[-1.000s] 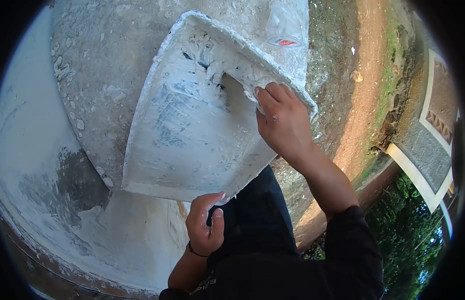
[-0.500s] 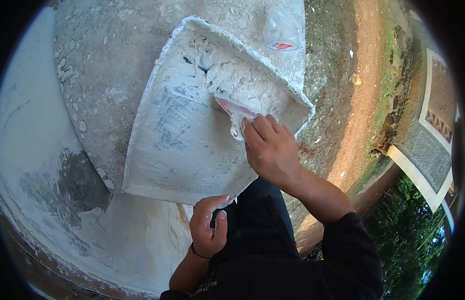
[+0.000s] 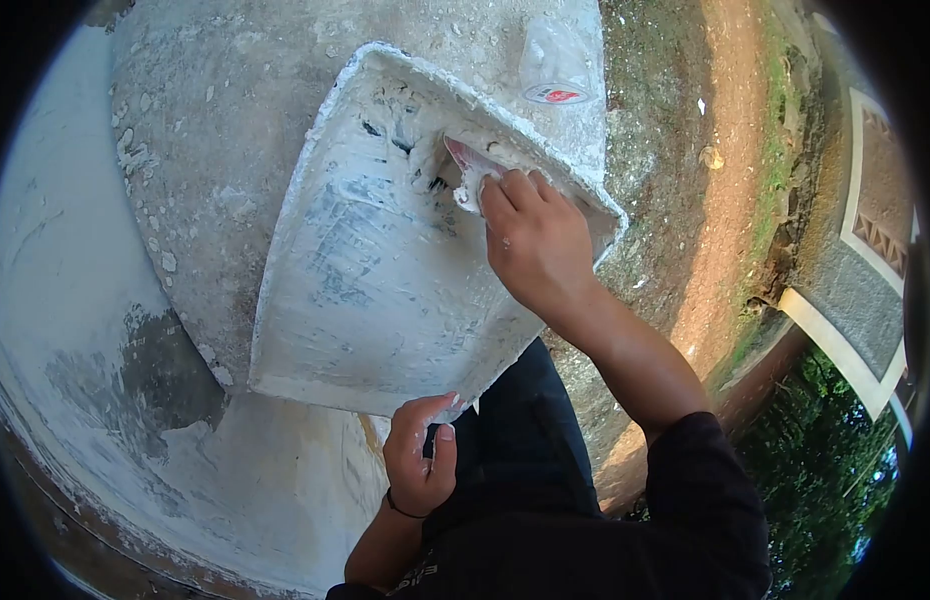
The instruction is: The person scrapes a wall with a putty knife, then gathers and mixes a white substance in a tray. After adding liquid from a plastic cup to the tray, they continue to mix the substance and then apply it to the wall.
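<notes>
In my right hand (image 3: 540, 235) is a thin, flat scraper (image 3: 470, 158) with a reddish face, smeared with white paste. Its blade is in the wet paste (image 3: 415, 125) against the far right side of a white-crusted tub (image 3: 335, 290). The fingers close around the scraper's near end and hide part of it. My left hand (image 3: 420, 455) is at the tub's near edge, fingers curled against the rim and thumb raised. White paste coats its index finger and thumb.
A clear plastic cup (image 3: 557, 65) with a red mark lies beyond the tub on a paste-spattered slab (image 3: 225, 130). To the left is a wall (image 3: 75, 260) partly coated white. Bare dirt (image 3: 730, 200) and grass run along the right.
My right hand has pushed the scraper farther away through the paste, exposing a darker patch of tub behind it. The left hand stays at the near rim.
</notes>
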`<state>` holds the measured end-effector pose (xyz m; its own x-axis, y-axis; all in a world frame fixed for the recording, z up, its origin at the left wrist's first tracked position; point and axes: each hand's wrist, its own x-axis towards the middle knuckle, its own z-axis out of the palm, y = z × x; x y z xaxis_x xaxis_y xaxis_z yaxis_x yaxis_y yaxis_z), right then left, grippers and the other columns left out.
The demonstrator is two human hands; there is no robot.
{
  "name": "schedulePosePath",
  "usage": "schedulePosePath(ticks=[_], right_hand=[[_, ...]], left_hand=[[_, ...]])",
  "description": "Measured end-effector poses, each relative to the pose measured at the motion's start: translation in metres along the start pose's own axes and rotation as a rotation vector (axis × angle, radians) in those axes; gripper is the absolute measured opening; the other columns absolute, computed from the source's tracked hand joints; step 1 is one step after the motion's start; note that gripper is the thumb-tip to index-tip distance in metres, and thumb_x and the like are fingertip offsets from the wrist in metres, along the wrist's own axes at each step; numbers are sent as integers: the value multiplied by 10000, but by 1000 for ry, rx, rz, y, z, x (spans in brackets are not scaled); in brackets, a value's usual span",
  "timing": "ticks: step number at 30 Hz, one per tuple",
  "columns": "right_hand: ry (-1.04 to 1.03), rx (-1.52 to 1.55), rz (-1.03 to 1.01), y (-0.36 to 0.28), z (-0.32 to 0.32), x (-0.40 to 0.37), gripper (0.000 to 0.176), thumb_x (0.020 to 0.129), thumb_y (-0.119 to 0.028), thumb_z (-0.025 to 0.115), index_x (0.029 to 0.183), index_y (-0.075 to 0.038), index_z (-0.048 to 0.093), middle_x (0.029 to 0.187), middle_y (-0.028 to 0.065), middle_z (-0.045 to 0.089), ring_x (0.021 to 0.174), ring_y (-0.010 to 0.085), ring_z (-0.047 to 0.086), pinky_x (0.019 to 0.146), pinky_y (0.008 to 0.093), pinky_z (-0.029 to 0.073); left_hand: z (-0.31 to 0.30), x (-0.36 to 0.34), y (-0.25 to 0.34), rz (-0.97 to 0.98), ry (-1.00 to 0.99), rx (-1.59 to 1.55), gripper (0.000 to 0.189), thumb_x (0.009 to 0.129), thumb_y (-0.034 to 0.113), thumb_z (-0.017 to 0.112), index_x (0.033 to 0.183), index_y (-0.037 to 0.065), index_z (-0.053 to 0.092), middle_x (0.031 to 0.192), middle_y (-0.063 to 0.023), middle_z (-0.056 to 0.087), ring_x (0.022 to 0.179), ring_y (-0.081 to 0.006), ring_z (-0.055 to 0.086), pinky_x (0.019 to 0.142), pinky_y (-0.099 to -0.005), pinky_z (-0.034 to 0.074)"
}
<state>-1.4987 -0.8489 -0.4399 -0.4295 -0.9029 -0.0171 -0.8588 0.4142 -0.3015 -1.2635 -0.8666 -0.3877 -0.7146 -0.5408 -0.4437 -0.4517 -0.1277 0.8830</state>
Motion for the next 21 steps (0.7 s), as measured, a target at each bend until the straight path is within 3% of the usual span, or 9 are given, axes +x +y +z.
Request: schedulePosePath(ticks=[2, 9, 12, 21], right_hand=[[-22, -60, -101, -9, 13, -7, 182, 667, -110, 551, 813, -1, 558, 773, 74, 505, 731, 205, 560, 561, 307, 448], [-80, 88, -2, -18, -13, -23, 244, 666, -82, 544, 895, -1, 562, 812, 81, 509, 767, 230, 557, 632, 330, 479], [-117, 145, -53, -14, -5, -17, 231, 665, -73, 546, 887, -9, 559, 822, 87, 519, 772, 242, 559, 636, 340, 483], [5, 68, 81, 12, -22, 5, 141, 680, -29, 547, 820, -23, 543, 787, 97, 523, 746, 275, 561, 605, 371, 487]], left_hand=[[1, 1, 1, 6, -2, 2, 242, 821, 28, 503, 1044, -35, 570, 956, -169, 621, 862, -286, 591, 789, -340, 450], [1, -1, -2, 3, 5, -6, 240, 818, 29, 504, 1039, -34, 573, 957, -170, 621, 862, -290, 590, 790, -342, 449], [3, -1, -4, -24, 4, -5, 237, 817, 30, 506, 1035, -36, 574, 958, -173, 621, 861, -292, 590, 791, -341, 449], [0, 2, -1, 3, -8, 11, 236, 816, 24, 510, 1034, -37, 573, 957, -172, 618, 859, -292, 590, 783, -338, 451]])
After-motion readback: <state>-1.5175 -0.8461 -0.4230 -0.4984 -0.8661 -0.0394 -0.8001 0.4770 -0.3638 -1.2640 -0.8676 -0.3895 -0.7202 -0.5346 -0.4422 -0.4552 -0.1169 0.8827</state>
